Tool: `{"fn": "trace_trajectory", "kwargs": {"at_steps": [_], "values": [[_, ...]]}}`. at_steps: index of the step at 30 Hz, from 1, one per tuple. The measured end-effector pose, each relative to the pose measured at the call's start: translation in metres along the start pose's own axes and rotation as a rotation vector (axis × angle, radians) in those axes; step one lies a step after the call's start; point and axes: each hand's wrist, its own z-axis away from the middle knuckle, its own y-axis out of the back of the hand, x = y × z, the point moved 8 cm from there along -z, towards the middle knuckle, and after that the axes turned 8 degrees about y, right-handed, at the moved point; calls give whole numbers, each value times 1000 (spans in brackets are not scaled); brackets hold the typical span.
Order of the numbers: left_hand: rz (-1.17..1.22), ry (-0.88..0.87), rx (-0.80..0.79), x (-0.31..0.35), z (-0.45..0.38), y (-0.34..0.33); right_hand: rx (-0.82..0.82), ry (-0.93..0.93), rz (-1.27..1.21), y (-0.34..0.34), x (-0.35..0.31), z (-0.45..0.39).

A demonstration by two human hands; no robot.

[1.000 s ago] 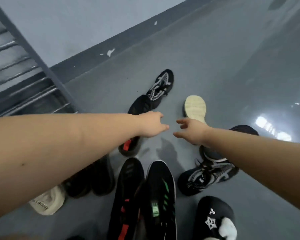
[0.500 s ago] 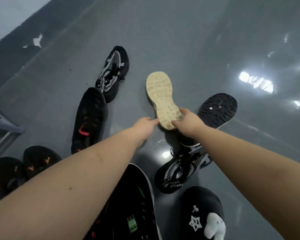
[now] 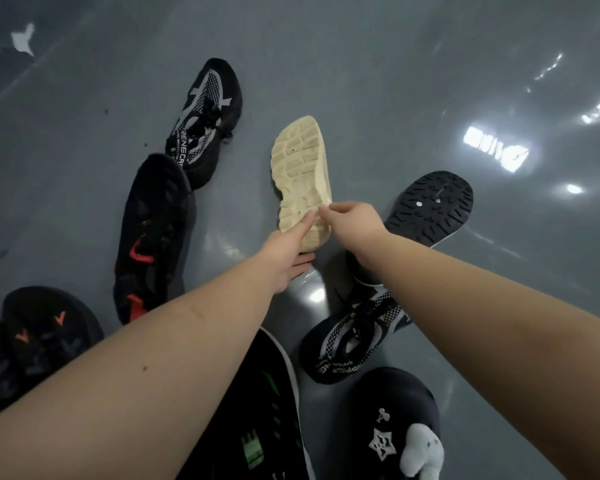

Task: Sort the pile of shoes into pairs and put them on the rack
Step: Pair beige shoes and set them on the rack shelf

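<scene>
Currently: cream-soled shoe [image 3: 302,174] sole-up on floor [image 3: 361,64] | left hand [image 3: 284,247] fingers pinching heel edge, thumb on tread | right hand [image 3: 355,223] fingertips closing on opposite heel rim | probably light, stiff foam sole, grippy; take heel sidewalls.

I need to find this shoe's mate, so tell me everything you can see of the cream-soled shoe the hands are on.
The cream-soled shoe lies upside down on the grey floor, so only its sole shows: pale, yellowed, rubbery-looking, with blocky tread, slightly grubby. Its upper is hidden. It lies between the black knit sneaker and another upturned black sole. The left hand and right hand both grip its near end.
</scene>
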Motion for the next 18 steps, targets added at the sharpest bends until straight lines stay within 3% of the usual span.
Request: {"fn": "trace_trajectory", "kwargs": {"at_steps": [10, 18], "values": [[48, -73, 129, 11, 44, 68, -15, 40, -284, -42, -36, 41], [143, -105, -16, -26, 156, 99, -193, -14, -335, -60, -102, 106]]}}
